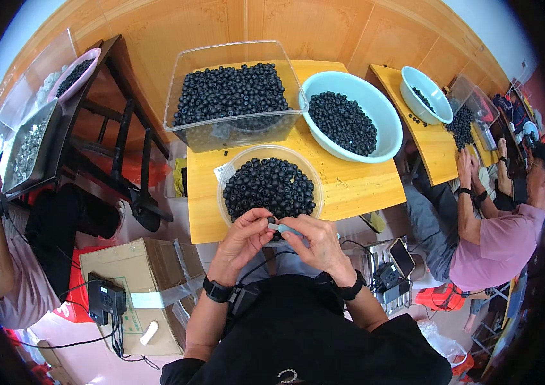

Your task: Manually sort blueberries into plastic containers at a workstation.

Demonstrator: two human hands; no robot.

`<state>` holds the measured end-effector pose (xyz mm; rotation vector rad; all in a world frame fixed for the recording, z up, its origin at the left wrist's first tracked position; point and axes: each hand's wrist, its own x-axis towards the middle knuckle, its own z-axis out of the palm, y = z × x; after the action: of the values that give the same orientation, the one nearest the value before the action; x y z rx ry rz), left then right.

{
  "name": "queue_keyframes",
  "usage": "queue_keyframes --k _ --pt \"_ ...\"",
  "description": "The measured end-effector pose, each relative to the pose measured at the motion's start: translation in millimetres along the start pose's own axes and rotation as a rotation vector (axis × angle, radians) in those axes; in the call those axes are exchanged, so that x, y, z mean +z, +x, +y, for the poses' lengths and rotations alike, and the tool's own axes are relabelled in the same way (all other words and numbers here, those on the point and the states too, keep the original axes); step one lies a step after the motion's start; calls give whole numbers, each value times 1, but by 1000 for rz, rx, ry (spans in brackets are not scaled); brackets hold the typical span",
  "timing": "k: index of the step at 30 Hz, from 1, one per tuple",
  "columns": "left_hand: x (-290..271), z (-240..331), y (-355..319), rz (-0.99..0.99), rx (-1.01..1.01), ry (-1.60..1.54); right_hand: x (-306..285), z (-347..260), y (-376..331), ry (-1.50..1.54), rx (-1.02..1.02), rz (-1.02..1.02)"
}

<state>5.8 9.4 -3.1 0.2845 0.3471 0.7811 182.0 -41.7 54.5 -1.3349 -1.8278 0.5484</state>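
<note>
Head view: my left hand [245,236] pinches a small black bead [271,221], my right hand [314,239] grips a pale blue tool [283,227] against it, just over the clear bowl [229,176] so spares stay close.

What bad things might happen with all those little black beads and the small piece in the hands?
The left hand and right hand pinch a small pale piece over the edge of the table; if it slips, it may fall into the lap or to the floor. The round clear bowl of black beads sits right at that edge, so a bump from a wrist might tip it and scatter them.
</note>
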Motion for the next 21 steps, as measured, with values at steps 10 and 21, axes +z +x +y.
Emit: queue_keyframes --k 10,21 --pt "0 1 -3 -23 7 37 0 2 0 -59 -40 -33" --pt "-2 3 -7 -57 4 30 4 7 2 -44 -48 7"
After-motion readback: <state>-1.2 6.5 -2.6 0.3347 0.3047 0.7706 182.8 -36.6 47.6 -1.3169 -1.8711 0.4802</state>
